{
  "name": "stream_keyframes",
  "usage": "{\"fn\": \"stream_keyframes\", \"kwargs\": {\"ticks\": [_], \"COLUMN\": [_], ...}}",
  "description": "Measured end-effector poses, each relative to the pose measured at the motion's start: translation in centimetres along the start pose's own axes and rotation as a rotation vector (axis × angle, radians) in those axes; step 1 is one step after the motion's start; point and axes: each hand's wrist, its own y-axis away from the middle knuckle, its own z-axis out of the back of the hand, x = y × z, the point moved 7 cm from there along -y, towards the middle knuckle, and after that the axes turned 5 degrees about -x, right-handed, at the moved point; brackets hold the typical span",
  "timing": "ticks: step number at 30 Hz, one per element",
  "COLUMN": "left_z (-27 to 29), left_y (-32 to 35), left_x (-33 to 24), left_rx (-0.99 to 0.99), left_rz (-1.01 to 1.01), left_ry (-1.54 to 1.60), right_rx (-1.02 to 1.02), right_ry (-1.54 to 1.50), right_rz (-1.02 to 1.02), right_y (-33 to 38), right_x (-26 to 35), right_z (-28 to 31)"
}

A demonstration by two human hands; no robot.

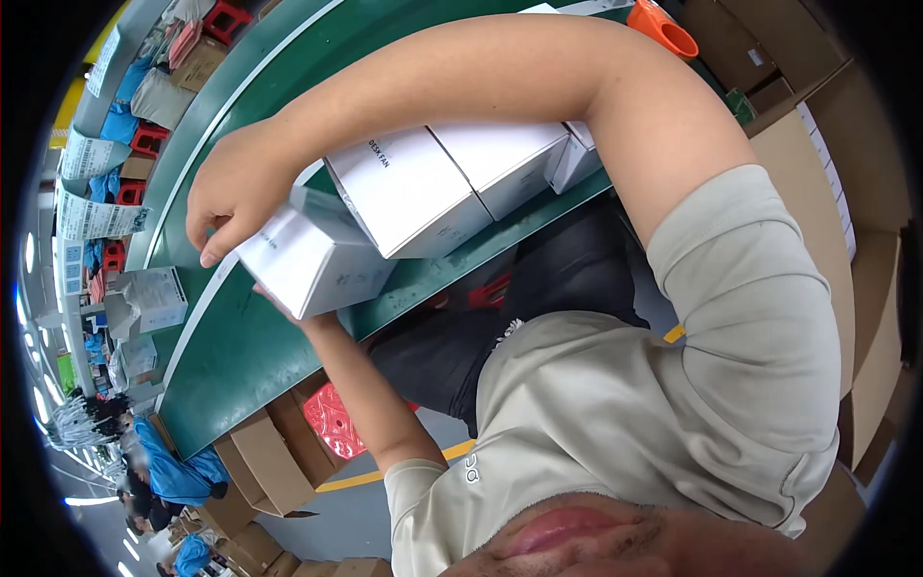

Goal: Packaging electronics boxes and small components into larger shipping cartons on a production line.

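Note:
A white desk fan box (312,255) sits tilted at the near left part of the green table (240,370). Below its left end is my left hand (273,300), closed on the box, with most of its fingers hidden behind it. My right arm reaches across over the boxes. At the tilted box's far left end is my right hand (240,188), its fingers curled and thumb bent in; whether anything is between them I cannot make out. Beside the tilted box stand a second white desk fan box (409,197) and a third white box (500,159), side by side.
An orange tape dispenser or cup-like thing (663,31) lies at the far right. Open cardboard cartons (279,452) stand by the table's near left end, and a large carton (803,202) on the right. A red stool (334,423) is below the table edge. People in blue (178,466) are at the left.

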Motion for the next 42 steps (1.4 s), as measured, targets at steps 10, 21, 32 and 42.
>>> {"fn": "stream_keyframes", "kwargs": {"ticks": [10,21,32,42], "left_z": [2.5,10.0,23.9,28.5], "left_y": [-0.1,3.4,-24.2,-36.3], "left_x": [10.1,5.5,-18.6,-21.0], "left_rx": [0.011,0.366,-0.204,-0.398], "left_rz": [0.191,-0.075,-0.543,-0.161], "left_ry": [0.143,-1.132,-1.594,-2.060], "right_rx": [0.241,0.157,0.336,0.358], "right_ry": [0.388,0.264,0.131,0.075], "right_rz": [0.224,0.126,0.052,0.033], "right_y": [3.5,2.1,1.1,1.0], "right_x": [6.6,5.2,2.8,1.9], "right_z": [-4.6,-4.3,-5.6,-4.5]}}
